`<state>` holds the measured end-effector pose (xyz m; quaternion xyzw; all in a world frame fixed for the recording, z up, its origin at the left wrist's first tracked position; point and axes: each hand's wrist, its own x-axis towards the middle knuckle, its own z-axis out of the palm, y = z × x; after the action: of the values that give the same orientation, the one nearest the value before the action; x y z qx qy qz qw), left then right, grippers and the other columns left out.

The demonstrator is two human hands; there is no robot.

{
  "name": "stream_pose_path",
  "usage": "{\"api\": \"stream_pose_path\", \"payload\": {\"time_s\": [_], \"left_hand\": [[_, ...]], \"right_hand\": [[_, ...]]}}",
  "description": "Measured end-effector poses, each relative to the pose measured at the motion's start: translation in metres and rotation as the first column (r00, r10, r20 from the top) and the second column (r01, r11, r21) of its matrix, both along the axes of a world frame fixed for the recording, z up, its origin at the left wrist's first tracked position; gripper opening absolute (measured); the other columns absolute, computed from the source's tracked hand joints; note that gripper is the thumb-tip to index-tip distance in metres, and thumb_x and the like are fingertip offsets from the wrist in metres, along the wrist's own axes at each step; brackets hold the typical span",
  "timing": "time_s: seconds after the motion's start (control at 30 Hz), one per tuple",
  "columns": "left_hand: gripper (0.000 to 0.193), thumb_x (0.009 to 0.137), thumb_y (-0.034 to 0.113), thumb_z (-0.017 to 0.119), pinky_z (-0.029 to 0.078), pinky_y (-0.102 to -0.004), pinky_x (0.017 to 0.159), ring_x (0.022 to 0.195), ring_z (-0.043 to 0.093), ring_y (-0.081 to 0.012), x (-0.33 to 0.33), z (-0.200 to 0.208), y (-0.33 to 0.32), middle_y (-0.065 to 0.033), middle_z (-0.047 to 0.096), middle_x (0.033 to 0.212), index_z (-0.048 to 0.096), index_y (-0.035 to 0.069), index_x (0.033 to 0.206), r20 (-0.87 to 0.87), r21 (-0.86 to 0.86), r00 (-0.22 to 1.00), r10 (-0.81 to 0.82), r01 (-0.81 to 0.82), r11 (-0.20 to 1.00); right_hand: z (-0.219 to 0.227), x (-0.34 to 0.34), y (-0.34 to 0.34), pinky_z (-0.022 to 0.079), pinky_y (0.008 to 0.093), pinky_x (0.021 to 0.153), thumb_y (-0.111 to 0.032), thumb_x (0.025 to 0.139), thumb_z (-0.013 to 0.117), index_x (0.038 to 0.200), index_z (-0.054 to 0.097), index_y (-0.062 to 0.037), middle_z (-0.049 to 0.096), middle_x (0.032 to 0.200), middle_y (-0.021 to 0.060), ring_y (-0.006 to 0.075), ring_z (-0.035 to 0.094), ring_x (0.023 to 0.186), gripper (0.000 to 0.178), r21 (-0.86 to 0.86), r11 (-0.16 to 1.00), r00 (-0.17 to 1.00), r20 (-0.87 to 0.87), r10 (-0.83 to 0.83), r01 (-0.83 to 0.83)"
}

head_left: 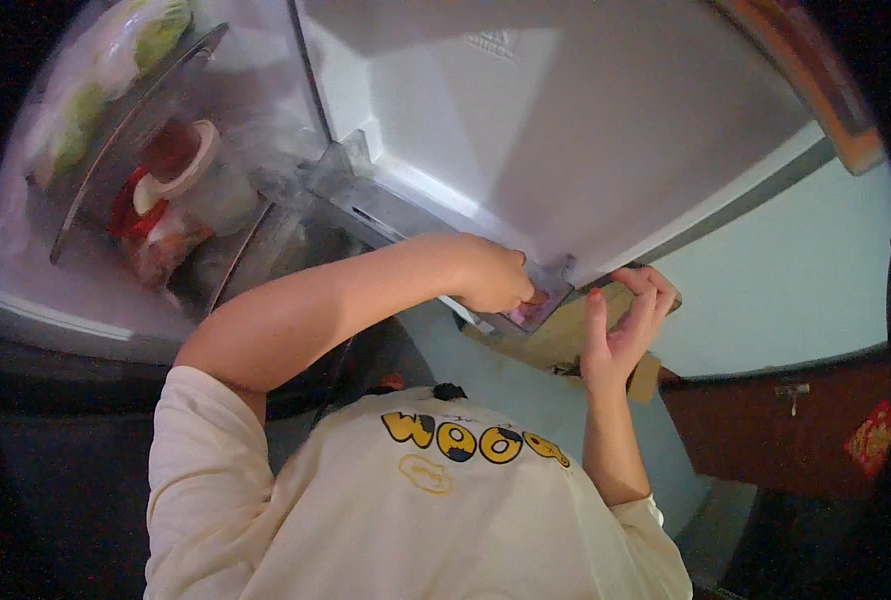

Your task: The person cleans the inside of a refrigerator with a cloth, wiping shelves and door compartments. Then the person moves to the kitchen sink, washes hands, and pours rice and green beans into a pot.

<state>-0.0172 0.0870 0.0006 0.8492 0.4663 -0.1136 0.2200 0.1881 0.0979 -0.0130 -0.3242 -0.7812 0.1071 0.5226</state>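
My left hand (494,278) reaches across into the end of a clear door bin (391,212) low on the open fridge door (606,120). Its fingers are closed and point down into the corner of the bin. Under the fingertips shows a crumpled pink cloth (529,312), mostly hidden by the hand and the bin's wall. At the outer edge of the door is my right hand (631,325), its thumb and fingers apart and bent. The fingertips touch the door's edge, and nothing shows in the palm.
Left of the door is the fridge inside, with a clear drawer (141,130), wrapped green vegetables (156,40) and a red-and-white container (171,185). Beyond the door stand a brown cardboard box (646,380) and a dark red cabinet (766,430).
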Motion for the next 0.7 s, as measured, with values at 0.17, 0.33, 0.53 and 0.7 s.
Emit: {"api": "stream_pose_path", "payload": {"time_s": [0.17,0.33,0.53,0.7], "left_hand": [[0.030,0.090,0.022,0.050,0.049,-0.0457,0.078,0.089,0.064,-0.0348,0.007,-0.002,0.023,-0.0188,0.067,0.098,0.064,0.010,0.114,0.081,-0.061,0.994,-0.073,0.078,0.995],[0.036,0.088,0.016,0.052,0.050,-0.0429,0.075,0.085,0.065,-0.0332,-0.005,-0.011,0.040,-0.0171,0.069,0.098,0.063,0.013,0.122,0.203,-0.062,0.978,-0.048,0.061,0.996],[0.040,0.086,0.008,0.053,0.050,-0.0371,0.073,0.082,0.064,-0.0243,-0.017,-0.023,0.053,-0.0083,0.070,0.100,0.064,0.015,0.123,0.286,-0.434,0.957,0.041,0.091,0.896],[0.031,0.085,0.011,0.058,0.049,-0.0385,0.068,0.078,0.063,-0.0246,-0.033,-0.045,0.055,-0.0107,0.068,0.097,0.070,0.018,0.113,0.277,-0.322,0.953,-0.121,0.211,0.923]], "right_hand": [[-0.031,0.011,0.033,0.038,0.0360,0.095,-0.021,0.091,0.063,0.120,0.045,-0.0033,0.045,0.119,0.0104,0.0201,0.043,0.106,0.039,-0.040,0.962,0.870,-0.438,0.227,-0.271],[-0.028,-0.019,0.069,0.030,0.0392,0.106,-0.034,0.090,0.063,0.143,0.024,0.0012,0.036,0.139,0.0156,0.0247,0.040,0.121,0.074,0.018,0.982,0.835,-0.523,0.169,-0.187],[-0.038,-0.048,0.078,0.027,0.0382,0.108,-0.042,0.093,0.060,0.146,0.014,0.0024,0.031,0.140,0.0161,0.0247,0.035,0.127,0.084,0.120,0.992,0.886,-0.456,0.085,-0.034],[-0.037,-0.054,0.071,0.027,0.0376,0.107,-0.042,0.092,0.062,0.145,0.017,0.0041,0.032,0.140,0.0167,0.0251,0.035,0.127,0.083,0.105,0.994,0.895,-0.442,0.063,-0.018]]}}
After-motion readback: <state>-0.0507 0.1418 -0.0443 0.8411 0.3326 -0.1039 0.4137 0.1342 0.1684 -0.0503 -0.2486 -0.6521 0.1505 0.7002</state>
